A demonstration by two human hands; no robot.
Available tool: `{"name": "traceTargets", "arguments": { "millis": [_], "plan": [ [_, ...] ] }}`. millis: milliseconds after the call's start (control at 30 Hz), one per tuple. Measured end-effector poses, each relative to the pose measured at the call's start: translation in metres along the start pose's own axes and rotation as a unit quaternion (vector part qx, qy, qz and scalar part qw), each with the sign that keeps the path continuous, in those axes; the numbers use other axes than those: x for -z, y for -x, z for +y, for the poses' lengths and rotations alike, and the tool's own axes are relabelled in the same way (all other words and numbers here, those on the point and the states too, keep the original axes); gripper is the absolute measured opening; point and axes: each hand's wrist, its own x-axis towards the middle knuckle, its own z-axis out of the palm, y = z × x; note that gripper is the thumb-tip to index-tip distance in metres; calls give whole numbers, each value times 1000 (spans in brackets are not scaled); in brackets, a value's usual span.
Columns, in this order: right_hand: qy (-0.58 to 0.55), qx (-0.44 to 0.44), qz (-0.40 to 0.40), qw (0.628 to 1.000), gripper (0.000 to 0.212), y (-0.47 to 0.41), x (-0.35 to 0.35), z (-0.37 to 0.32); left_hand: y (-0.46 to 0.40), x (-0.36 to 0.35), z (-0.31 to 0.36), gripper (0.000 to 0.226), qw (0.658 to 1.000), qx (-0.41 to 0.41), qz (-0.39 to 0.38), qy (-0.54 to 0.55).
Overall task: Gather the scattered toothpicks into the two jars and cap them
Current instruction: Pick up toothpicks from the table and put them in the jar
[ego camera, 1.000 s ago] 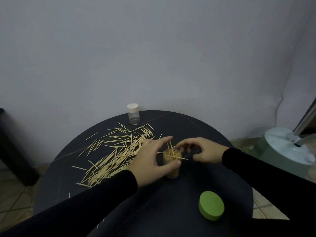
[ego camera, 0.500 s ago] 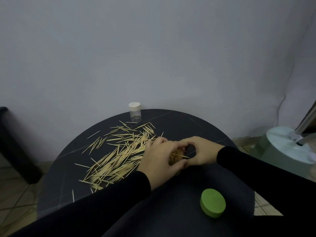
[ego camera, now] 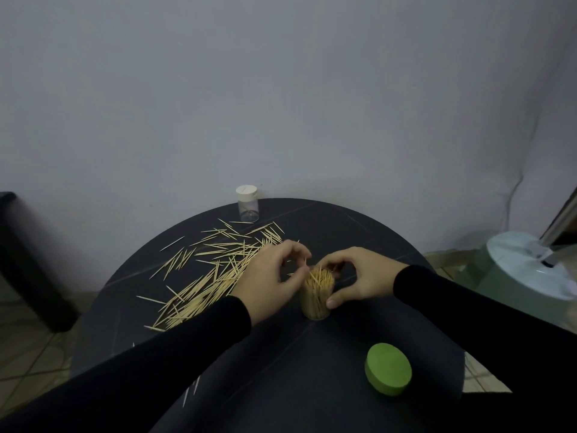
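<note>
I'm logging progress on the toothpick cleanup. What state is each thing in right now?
near jar: upright, uncapped, packed with toothpicks.
green lid: off, lying on the table.
far jar: upright, white cap on, nearly empty.
loose toothpicks: scattered on the table.
left hand: pinching toothpicks at the near jar's mouth.
right hand: gripping the near jar.
</note>
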Motion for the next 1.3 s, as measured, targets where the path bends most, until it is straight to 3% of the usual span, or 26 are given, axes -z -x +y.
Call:
{"name": "traceTargets", "arguments": {
  "millis": [67,167,267,400,533,967,1067,1167,1233,1300],
  "plan": [
    [-1,0,1,1000,53,0,0,1,1,1,0,24,1000,-11,5,-6],
    [-4,5,1,1000,50,1,-1,1,1,1,-1,19,996,-55,-14,-65],
    [-6,12,3,1000,48,1,-1,0,3,-1,-5,36,989,-103,-39,-100],
    [1,3,8,1000,55,1,0,1,5,2,-4,55,987,-69,-33,-139],
    [0,12,6,1000,55,1,0,1,8,8,0,72,962,-64,-144,-223],
    [6,5,-8,1000,49,-3,-2,2,7,7,-5,52,960,-170,-83,-208],
    [61,-23,-30,997,57,-2,1,2,5,10,-6,53,982,-116,-54,-139],
    [173,-55,10,983,62,-6,-1,7,-1,14,-13,45,989,-31,-20,-141],
    [245,-66,68,965,56,-11,-6,9,-5,20,-25,33,972,26,-69,-224],
    [290,-83,116,947,51,-18,-12,9,-6,28,-34,37,942,80,-155,-286]
  ]
}}
